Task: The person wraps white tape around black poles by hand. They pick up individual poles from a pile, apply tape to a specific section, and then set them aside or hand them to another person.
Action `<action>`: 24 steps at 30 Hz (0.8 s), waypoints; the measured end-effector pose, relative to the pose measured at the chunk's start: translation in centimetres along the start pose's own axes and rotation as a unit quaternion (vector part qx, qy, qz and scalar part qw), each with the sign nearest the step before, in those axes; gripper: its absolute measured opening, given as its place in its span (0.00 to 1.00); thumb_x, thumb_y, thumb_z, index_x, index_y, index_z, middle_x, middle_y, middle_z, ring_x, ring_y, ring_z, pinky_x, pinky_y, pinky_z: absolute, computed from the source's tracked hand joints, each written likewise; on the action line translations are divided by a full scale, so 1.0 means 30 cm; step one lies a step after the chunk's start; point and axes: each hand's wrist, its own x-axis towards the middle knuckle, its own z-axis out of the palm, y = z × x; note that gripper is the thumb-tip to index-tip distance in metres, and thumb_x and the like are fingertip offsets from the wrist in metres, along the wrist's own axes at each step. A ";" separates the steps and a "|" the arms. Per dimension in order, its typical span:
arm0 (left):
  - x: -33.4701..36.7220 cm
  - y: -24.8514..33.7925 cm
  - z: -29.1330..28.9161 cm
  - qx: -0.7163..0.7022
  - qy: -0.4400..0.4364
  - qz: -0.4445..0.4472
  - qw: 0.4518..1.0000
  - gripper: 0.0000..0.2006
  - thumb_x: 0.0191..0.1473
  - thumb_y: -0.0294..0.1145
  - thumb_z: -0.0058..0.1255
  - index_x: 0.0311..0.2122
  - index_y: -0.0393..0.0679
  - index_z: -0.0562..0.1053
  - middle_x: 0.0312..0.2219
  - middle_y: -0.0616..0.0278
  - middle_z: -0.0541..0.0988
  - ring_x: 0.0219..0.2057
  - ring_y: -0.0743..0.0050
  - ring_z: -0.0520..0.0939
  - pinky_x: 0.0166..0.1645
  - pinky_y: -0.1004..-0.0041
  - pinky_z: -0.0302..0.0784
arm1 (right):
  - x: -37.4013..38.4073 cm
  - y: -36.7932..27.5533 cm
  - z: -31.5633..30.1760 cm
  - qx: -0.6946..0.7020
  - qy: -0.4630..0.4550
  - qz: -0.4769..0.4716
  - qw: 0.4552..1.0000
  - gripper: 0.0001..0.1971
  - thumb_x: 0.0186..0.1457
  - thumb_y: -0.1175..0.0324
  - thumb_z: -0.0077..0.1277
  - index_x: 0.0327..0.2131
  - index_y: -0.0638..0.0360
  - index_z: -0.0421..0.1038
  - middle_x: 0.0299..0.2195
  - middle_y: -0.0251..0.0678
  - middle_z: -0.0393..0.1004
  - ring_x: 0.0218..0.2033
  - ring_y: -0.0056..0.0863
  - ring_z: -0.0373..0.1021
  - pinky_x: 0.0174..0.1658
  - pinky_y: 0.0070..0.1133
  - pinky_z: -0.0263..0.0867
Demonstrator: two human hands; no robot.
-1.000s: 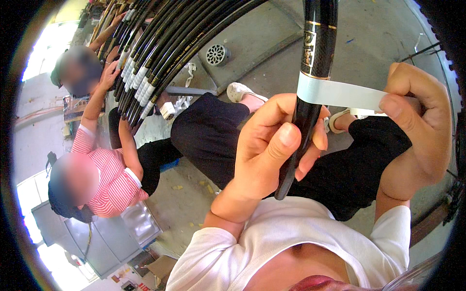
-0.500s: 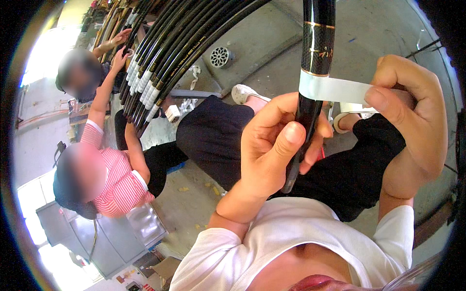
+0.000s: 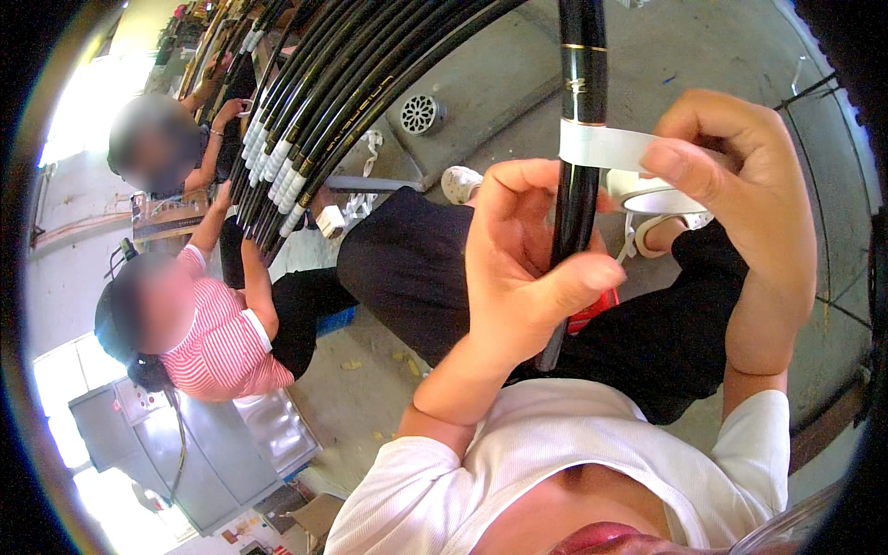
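Note:
A glossy black fishing rod (image 3: 575, 217) with thin gold rings stands nearly upright in front of me. My left hand (image 3: 532, 259) is around its lower part, fingers behind it and thumb stretched across the front. Just above that hand, a strip of white tape (image 3: 606, 147) lies around the rod below a gold ring and runs taut to the right. My right hand (image 3: 740, 176) pinches the strip's far end between thumb and bent forefinger. Its other fingers are partly hidden. Below it shows a round white thing (image 3: 661, 199), possibly a tape roll; I cannot tell.
Several black rods (image 3: 324, 120) with white-wrapped bands lean in a row at the left. Two co-workers sit beyond them, one in a striped shirt (image 3: 227, 356). A round drain cover (image 3: 419, 114), a small white block (image 3: 330, 221) and tape scraps (image 3: 370, 153) lie on the floor.
The rod has turned, its printed marking now facing differently, and shifted slightly left. My left thumb has swung rightward across it. My right hand has moved left, shortening the free tape.

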 end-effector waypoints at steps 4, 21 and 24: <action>0.006 0.009 -0.021 -0.035 0.007 -0.052 0.998 0.21 0.45 0.17 0.56 0.42 0.38 0.59 0.33 0.53 0.74 0.17 0.76 0.75 0.21 0.79 0.72 | 0.043 0.028 0.009 0.010 -0.038 -0.033 0.999 0.19 0.47 0.54 0.56 0.28 0.65 0.71 0.21 0.29 0.71 0.23 0.13 0.68 0.24 0.11 0.63; 0.012 0.052 -0.010 0.083 -0.049 -0.079 0.992 0.22 0.51 0.43 0.52 0.41 0.36 0.62 0.26 0.54 0.75 0.18 0.76 0.75 0.18 0.83 0.67 | 0.065 0.064 0.046 0.137 -0.057 -0.122 0.981 0.25 0.48 0.50 0.54 0.39 0.66 0.74 0.21 0.24 0.72 0.16 0.04 0.55 0.18 0.07 0.47; 0.017 0.025 0.001 0.241 0.016 0.016 0.970 0.26 0.49 0.48 0.54 0.42 0.36 0.63 0.26 0.53 0.76 0.15 0.78 0.74 0.15 0.84 0.64 | 0.075 0.061 0.048 0.089 -0.026 -0.118 0.989 0.23 0.50 0.52 0.53 0.39 0.66 0.74 0.19 0.23 0.70 0.16 0.04 0.54 0.17 0.07 0.44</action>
